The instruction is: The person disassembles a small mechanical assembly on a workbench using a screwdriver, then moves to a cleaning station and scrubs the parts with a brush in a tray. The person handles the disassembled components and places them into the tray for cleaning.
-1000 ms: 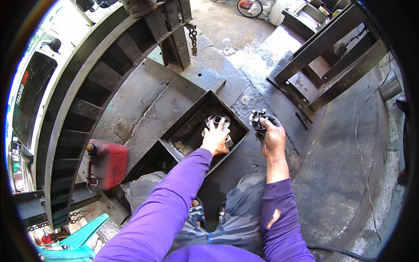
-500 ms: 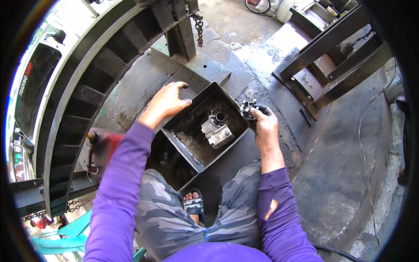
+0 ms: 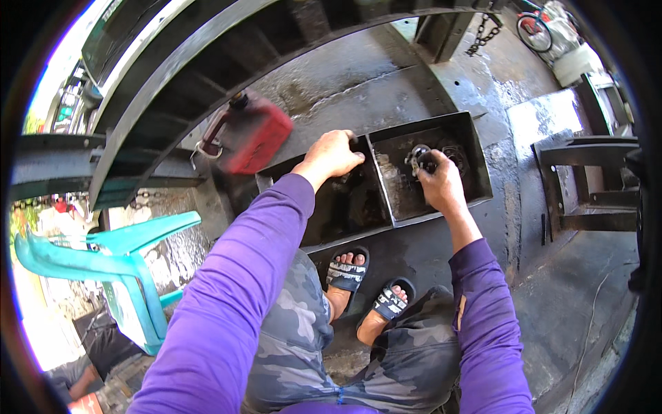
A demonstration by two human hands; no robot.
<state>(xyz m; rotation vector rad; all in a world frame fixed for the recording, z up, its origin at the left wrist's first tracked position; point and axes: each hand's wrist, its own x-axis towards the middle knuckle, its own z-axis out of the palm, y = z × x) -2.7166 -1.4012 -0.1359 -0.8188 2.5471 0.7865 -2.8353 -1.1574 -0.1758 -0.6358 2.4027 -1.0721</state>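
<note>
A dark metal tray (image 3: 376,181) with a dividing wall lies on the ground in front of me. My left hand (image 3: 333,157) hovers over its left compartment. The thumb and fingers are apart, and no object shows between them. In the right compartment, my right hand (image 3: 443,183) is closed on a greasy metal part (image 3: 418,157) with a rounded end, beside the divider. My fingers cover some of it, so its full shape is hidden. The pump-like housing seen earlier in this compartment cannot be told apart clearly behind the hand. The left compartment is dark inside.
A red jerry can (image 3: 258,134) stands left of the tray, under a large curved steel frame (image 3: 207,90). Teal plastic chairs (image 3: 134,269) are at the left. A steel frame (image 3: 586,183) stands at the right, and a chain (image 3: 483,36) hangs at the back. My sandalled feet are near the tray.
The view has turned left, bringing the jerry can and chairs further in. My right hand has gone from the tray's right edge into the right compartment. My left hand now hovers over the left compartment.
</note>
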